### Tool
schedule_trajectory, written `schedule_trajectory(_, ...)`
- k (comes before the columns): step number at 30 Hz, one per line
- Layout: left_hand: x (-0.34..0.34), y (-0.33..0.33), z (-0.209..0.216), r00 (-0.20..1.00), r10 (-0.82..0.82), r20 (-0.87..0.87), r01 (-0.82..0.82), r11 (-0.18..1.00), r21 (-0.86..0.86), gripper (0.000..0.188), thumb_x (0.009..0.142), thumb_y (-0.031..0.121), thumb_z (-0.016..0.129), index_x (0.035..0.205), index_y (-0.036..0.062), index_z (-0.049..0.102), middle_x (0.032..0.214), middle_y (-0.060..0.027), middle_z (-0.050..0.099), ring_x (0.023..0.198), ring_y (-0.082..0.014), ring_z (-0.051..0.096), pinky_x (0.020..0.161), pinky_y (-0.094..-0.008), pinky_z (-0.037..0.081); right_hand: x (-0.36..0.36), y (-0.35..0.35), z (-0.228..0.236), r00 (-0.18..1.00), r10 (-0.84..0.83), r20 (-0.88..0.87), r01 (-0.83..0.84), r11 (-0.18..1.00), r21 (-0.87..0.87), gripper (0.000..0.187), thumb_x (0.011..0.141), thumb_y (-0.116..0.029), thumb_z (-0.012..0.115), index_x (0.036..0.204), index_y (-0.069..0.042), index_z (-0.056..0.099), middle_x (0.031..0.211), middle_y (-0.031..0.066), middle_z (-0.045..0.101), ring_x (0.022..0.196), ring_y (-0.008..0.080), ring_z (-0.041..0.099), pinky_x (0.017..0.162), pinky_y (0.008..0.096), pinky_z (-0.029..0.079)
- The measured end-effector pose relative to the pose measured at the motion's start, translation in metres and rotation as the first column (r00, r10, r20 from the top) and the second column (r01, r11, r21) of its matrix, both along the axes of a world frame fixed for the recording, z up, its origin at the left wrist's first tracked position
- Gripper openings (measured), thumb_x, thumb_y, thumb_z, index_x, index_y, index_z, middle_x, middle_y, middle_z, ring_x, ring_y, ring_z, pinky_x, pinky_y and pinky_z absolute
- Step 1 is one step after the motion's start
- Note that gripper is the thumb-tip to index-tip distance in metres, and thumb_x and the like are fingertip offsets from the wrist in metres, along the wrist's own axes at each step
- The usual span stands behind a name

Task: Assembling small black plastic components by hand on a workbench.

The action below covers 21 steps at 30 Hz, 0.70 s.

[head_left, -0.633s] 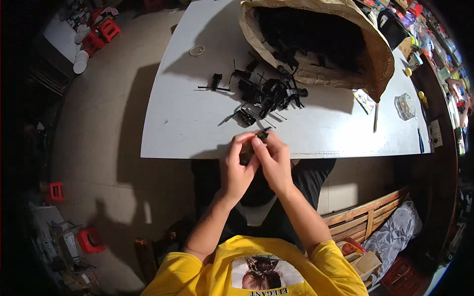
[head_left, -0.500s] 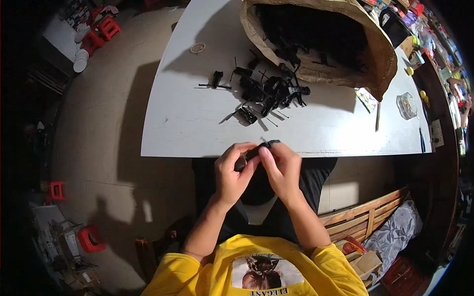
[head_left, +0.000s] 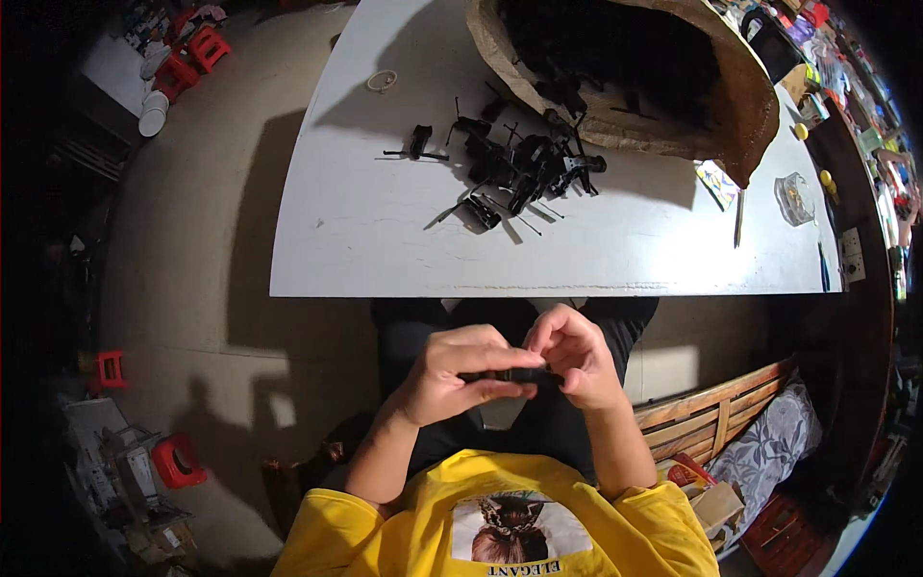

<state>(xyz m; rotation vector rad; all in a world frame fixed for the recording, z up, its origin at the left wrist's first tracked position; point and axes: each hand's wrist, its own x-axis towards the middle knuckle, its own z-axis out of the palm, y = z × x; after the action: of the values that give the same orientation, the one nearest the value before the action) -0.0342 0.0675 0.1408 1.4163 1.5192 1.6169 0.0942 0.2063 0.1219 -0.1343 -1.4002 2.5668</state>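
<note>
Above my lap, just in front of the table edge, my left hand is closed round a small black plastic part, fingers above and thumb below it. My right hand is at the part's right end, its fingers curled and its thumb and fingertips pinching there. Much of the part is hidden by my fingers, and its exact kind does not show. On the white table ahead lies a loose pile of similar black plastic parts with thin rods sticking out. One black part lies apart, to the left of the pile.
Behind the pile, a large brown sack lies with its mouth open, holding more black parts. A beige ring is at the table's far left. A glass ashtray and a thin dark stick lie to the right. A wooden bench stands at lower right.
Both hands have drawn back from the table edge toward my body with the black part. My left hand now wraps its length, and my right has shifted to its right end.
</note>
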Motion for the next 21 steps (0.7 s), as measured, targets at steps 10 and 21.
schedule_trajectory(10,0.011,-0.003,0.000,0.996,-0.012,-0.086,0.015,0.999,0.034,0.035,0.066,0.008,0.074,0.100,0.0023,0.066,0.078,-0.0080,0.062,0.065,-0.0180,0.058,0.057,-0.0261,0.046,0.019,-0.012,0.023,0.971,-0.101,0.218,0.031,0.953,0.302,0.025,0.072,-0.009,0.070,0.088,0.000,0.052,0.087,0.0040,0.055,0.082,0.0101,0.054,0.075,0.0229,0.044)
schedule_trajectory(21,0.029,-0.004,-0.003,0.947,0.106,-0.302,-0.106,0.994,0.015,0.044,0.066,0.001,0.070,0.109,0.0055,0.062,0.072,-0.0057,0.057,0.056,-0.0174,0.051,0.050,-0.0266,0.042,0.019,-0.023,0.004,0.989,-0.128,0.071,0.138,0.976,-0.167,0.008,0.081,-0.002,0.062,0.084,-0.003,0.054,0.088,0.0047,0.056,0.083,0.0112,0.053,0.074,0.0242,0.044)
